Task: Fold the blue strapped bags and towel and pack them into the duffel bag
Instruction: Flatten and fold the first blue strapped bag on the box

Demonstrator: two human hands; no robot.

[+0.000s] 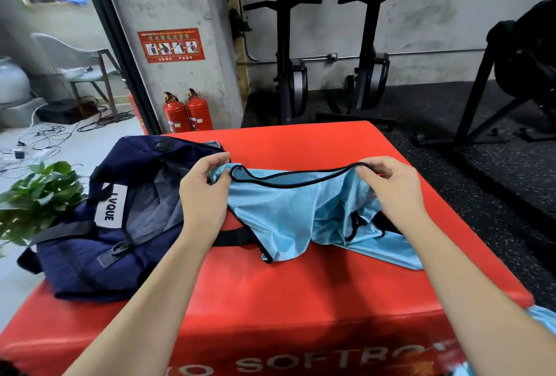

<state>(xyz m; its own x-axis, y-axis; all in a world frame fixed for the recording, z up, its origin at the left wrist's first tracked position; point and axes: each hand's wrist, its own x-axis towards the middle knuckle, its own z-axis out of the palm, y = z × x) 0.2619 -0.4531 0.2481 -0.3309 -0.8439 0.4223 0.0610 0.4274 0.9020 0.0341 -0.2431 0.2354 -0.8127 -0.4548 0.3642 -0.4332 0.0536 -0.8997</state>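
A light blue mesh bag (288,213) with black edging and a black strap is lifted a little above the red padded box (270,294). My left hand (204,189) pinches its left top corner. My right hand (391,186) pinches the top edge on the right. The cloth sags between the two hands and trails onto the box at the right. A navy duffel bag (99,225) lies unzipped on the left of the box, its grey lining showing. More light blue cloth (541,320) shows at the lower right edge.
A green potted plant (36,195) stands left of the duffel. Two red fire extinguishers (186,112) sit by a concrete pillar behind. Black gym machines (370,44) line the back wall. Cables lie on the floor at the far left.
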